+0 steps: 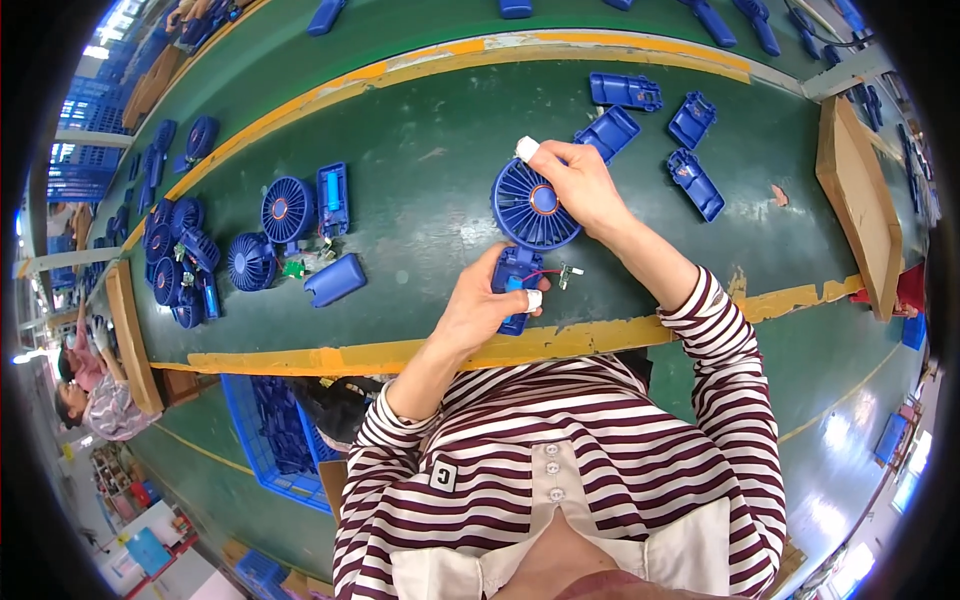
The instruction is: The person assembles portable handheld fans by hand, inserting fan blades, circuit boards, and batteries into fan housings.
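My left hand (480,303) is closed around an opened blue fan handle (518,262), its thumb wrapped in white. Inside that handle lies a light-blue battery (514,284), and a red wire leads out to a small circuit board (566,277) on its right. Just above, my right hand (580,188) grips the right rim of a round blue fan head (525,207) with an orange-ringed hub. White covering wraps my right thumb too. Head and handle meet at the neck; whether they are fastened cannot be told.
Blue handle shells (608,132) lie beyond my right hand. To the left are a fan (288,210), a handle half with a battery (333,200), a cover (336,280) and a fan pile (175,250). Wooden boards (858,195) stand at both ends; a blue crate (270,440) sits below.
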{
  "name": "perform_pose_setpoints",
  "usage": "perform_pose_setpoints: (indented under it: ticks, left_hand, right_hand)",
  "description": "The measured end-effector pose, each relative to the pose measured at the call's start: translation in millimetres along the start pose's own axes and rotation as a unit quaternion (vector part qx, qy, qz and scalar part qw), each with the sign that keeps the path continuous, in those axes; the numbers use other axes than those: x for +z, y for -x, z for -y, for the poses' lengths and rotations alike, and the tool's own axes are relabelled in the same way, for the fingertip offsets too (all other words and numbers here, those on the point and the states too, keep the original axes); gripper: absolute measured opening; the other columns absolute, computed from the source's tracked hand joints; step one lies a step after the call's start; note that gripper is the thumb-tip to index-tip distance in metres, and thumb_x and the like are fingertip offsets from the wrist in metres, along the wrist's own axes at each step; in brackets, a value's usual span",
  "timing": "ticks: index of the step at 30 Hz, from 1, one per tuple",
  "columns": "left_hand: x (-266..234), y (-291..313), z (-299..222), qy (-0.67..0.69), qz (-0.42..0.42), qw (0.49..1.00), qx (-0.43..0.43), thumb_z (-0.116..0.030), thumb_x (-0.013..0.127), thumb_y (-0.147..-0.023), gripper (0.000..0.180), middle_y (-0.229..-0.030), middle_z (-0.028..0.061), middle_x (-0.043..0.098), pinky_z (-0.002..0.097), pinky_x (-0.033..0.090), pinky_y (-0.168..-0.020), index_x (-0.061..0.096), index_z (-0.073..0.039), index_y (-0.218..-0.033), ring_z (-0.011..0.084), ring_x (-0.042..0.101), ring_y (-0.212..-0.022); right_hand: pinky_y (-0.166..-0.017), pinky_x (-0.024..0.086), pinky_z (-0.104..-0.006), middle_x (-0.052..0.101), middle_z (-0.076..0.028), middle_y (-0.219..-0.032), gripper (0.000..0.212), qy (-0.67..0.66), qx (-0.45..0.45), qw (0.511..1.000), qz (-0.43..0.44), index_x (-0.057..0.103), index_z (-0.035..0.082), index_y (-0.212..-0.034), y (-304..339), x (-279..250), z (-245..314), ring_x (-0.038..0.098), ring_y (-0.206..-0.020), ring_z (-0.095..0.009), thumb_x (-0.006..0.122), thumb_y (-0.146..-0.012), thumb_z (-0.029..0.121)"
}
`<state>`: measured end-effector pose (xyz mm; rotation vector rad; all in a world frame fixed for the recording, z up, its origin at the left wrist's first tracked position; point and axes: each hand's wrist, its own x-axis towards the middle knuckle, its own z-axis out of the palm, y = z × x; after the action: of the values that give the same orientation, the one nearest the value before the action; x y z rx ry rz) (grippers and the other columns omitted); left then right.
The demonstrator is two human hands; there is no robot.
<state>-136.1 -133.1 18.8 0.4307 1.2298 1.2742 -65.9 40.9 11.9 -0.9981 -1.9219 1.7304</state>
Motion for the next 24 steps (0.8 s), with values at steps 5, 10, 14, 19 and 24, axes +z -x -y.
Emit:
perform_pose_setpoints:
  ticks: [5,10,14,19,24]
  left_hand:
    - [-2,-4,-3,0.032,0.022,0.999,-0.022,-0.009,0.058,-0.083,0.033,-0.091,0.0109,0.063,0.0240,0.050,-0.064,0.049,0.000,-0.113,0.0132,0.061,-0.074]
    - [2,-7,0,-0.016,-0.008,1.000,-0.011,-0.018,0.057,-0.086,0.031,-0.091,0.0109,0.063,0.0233,0.049,-0.061,0.051,0.000,-0.111,0.0134,0.061,-0.071]
    - [-5,-9,-1,-0.039,0.024,0.999,0.013,-0.026,0.055,-0.087,0.036,-0.087,0.0122,0.063,0.0247,0.050,-0.061,0.050,0.001,-0.112,0.0152,0.062,-0.068]
    - [-10,-12,-3,0.019,0.036,0.999,-0.003,-0.042,0.044,-0.090,0.049,-0.085,0.0150,0.062,0.0290,0.053,-0.060,0.049,0.002,-0.113,0.0191,0.063,-0.066]
    - [-8,-14,-7,-0.009,0.006,1.000,0.010,-0.043,0.044,-0.089,0.051,-0.085,0.0159,0.062,0.0298,0.052,-0.062,0.049,0.002,-0.112,0.0205,0.062,-0.067]
  right_hand:
    - [-0.057,0.041,-0.0237,0.055,-0.001,-0.062,0.039,0.047,-0.058,0.997,-0.001,0.063,-0.002,-0.080,4,-3,8,0.048,-0.062,-0.006,0.057,-0.085,0.037]
    - [-0.057,0.041,-0.0247,0.057,-0.002,-0.063,0.035,0.083,-0.049,0.995,-0.004,0.064,-0.002,-0.083,1,-5,9,0.049,-0.061,-0.007,0.058,-0.084,0.032]
    - [-0.056,0.039,-0.0218,0.056,0.002,-0.065,0.031,-0.077,0.024,0.997,-0.005,0.063,-0.001,-0.077,-7,-7,5,0.047,-0.062,-0.004,0.058,-0.085,0.028]
    - [-0.053,0.036,-0.0204,0.053,0.004,-0.066,0.030,-0.019,-0.037,0.999,-0.034,0.063,0.000,-0.077,-3,-17,10,0.044,-0.061,-0.003,0.060,-0.085,0.029]
    - [-0.055,0.037,-0.0203,0.055,0.003,-0.068,0.029,-0.042,0.002,0.998,-0.036,0.065,-0.001,-0.080,-7,-17,4,0.045,-0.062,-0.003,0.060,-0.084,0.028]
